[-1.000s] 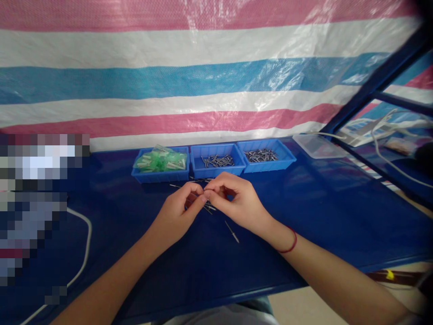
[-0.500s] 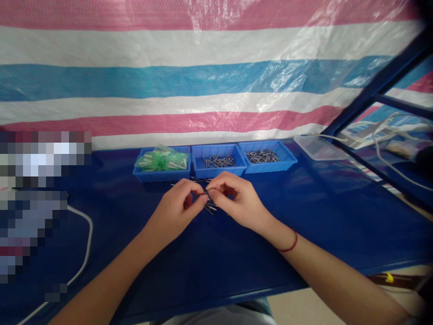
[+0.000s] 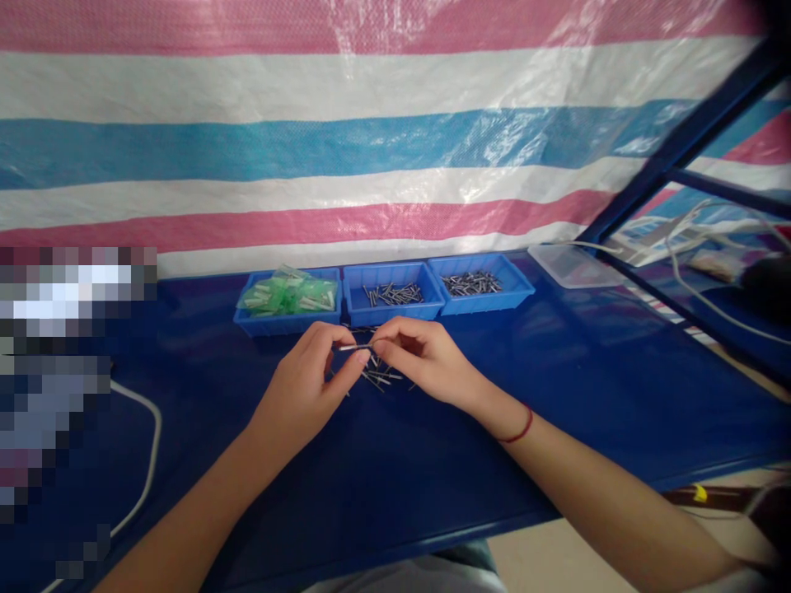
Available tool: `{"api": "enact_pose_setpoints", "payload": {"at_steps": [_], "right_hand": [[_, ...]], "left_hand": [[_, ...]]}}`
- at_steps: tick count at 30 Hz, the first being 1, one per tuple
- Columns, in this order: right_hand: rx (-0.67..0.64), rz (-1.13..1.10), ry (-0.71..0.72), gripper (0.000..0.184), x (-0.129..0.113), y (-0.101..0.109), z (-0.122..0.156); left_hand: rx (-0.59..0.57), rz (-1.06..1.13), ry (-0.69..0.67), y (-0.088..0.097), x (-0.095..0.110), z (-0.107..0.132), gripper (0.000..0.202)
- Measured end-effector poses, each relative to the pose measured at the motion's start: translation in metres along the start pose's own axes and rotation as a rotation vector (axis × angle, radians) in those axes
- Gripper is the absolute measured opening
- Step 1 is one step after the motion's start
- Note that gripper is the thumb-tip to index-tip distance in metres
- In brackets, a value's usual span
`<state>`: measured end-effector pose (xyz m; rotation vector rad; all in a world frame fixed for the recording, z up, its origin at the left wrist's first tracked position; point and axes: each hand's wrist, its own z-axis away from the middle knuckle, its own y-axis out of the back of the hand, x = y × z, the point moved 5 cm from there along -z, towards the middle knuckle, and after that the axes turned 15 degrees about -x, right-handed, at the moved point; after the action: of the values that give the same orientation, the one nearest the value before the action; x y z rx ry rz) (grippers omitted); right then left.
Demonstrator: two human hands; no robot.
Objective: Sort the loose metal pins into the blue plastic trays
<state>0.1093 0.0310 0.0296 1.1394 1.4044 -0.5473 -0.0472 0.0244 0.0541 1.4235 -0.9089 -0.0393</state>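
Note:
A thin metal pin [image 3: 353, 347], silvery and thicker toward its left end like a pop rivet, spans the gap between my two hands. My left hand [image 3: 312, 366] is closed in a loose pinch around its left part, thumb below and fingers above. The thumb and bent index finger of my right hand [image 3: 426, 358] pinch its other end, and those fingertips hide that end. Under and behind my fingers lies a loose pile of similar metal pins [image 3: 381, 377] on the blue tabletop [image 3: 371, 469], partly covered by my hands.
Three blue bins stand in a row behind my hands. The left bin [image 3: 255, 326] has green plastic bags [image 3: 287, 292]; the middle bin [image 3: 395, 313] and right bin [image 3: 519, 288] contain small metal pieces. A clear plastic lid [image 3: 574, 268] and white cable [image 3: 154, 445] lie to either side.
My hands have drawn slightly apart, and the pin now shows lengthwise between them. The whole view has shifted a little, with the bins appearing farther left.

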Motion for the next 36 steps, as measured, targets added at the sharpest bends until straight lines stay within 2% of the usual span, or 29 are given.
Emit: {"api": "enact_pose_setpoints", "payload": {"at_steps": [3,7,9,11,14,18,20,22,24,26,28,29,30,33,36], "right_hand": [[0.2,0.15,0.023,0.017,-0.005,0.031,0.004],[0.624,0.54,-0.05,0.016,-0.015,0.096,0.023],[0.782,0.679,-0.123,0.017,-0.016,0.125,0.035],[0.862,0.772,-0.223,0.019,-0.011,0.148,0.045],[0.853,0.935,-0.399,0.02,-0.001,0.167,0.055],[0.757,1.067,-0.657,0.024,0.01,0.175,0.062],[0.72,1.055,-0.676,0.026,0.008,0.173,0.062],[0.613,1.006,-0.621,0.025,0.003,0.167,0.056],[0.343,0.876,-0.541,0.024,0.0,0.151,0.046],[-0.079,0.63,-0.485,0.026,0.0,0.122,0.037],[-0.527,0.386,-0.471,0.029,-0.001,0.084,0.036],[-0.664,0.34,-0.459,0.03,-0.003,0.069,0.037],[-0.745,0.345,-0.453,0.031,-0.005,0.057,0.037],[-0.778,0.496,-0.476,0.033,-0.004,0.035,0.035],[-0.788,0.604,-0.517,0.026,0.002,0.024,0.034]], "left_hand": [[-0.072,-0.093,0.051,0.003,-0.004,0.0,0.029],[-0.191,-0.222,0.104,0.007,-0.016,0.0,0.029],[-0.252,-0.265,0.132,0.007,-0.023,0.002,0.031],[-0.3,-0.301,0.145,0.007,-0.029,0.004,0.033],[-0.321,-0.329,0.179,0.007,-0.034,0.009,0.039],[-0.354,-0.385,0.286,0.005,-0.042,0.016,0.051],[-0.373,-0.431,0.299,0.003,-0.047,0.017,0.055],[-0.38,-0.478,0.268,0.0,-0.051,0.017,0.053],[-0.38,-0.511,0.235,-0.003,-0.054,0.014,0.047],[-0.367,-0.522,0.237,-0.004,-0.056,0.011,0.043],[-0.355,-0.516,0.256,-0.005,-0.058,0.008,0.043],[-0.35,-0.509,0.266,-0.005,-0.058,0.006,0.044],[-0.347,-0.499,0.272,-0.005,-0.058,0.005,0.045],[-0.359,-0.433,0.232,-0.006,-0.058,0.003,0.047],[-0.384,-0.34,0.138,-0.009,-0.052,0.003,0.05]]}}
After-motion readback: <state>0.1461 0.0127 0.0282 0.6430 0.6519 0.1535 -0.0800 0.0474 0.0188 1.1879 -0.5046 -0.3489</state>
